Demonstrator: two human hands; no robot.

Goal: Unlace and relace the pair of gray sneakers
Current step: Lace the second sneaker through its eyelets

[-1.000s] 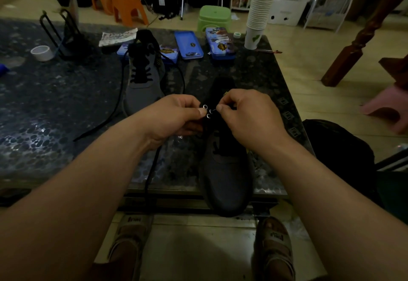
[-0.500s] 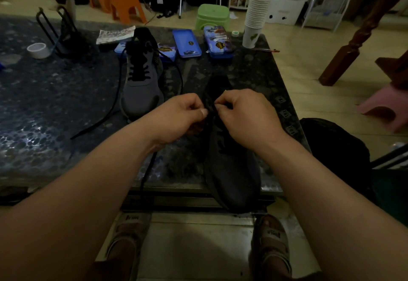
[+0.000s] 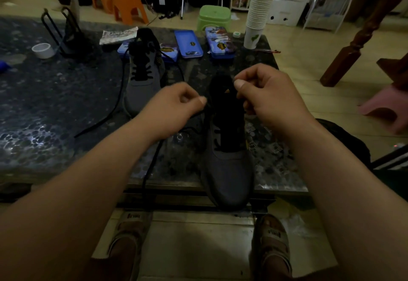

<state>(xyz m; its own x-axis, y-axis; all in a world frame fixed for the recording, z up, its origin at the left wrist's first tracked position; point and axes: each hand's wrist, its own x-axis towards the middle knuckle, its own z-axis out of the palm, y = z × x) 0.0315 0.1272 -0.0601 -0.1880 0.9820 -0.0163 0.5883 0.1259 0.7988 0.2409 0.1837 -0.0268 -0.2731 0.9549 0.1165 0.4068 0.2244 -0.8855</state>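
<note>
Head view: on the dark table, the near sneaker lies at six o'clock, toe toward the person, with the far sneaker at eleven. The left hand and right hand, held apart, each seem to pinch a lace end, likely drawing it taut through the eyelets. At one o'clock, the paper cups stand nested, their contents unseen.

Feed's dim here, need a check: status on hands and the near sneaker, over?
Left hand and right hand pinching lace above tongue. Near sneaker laced low, toe past table edge. Nothing blocking.
</note>
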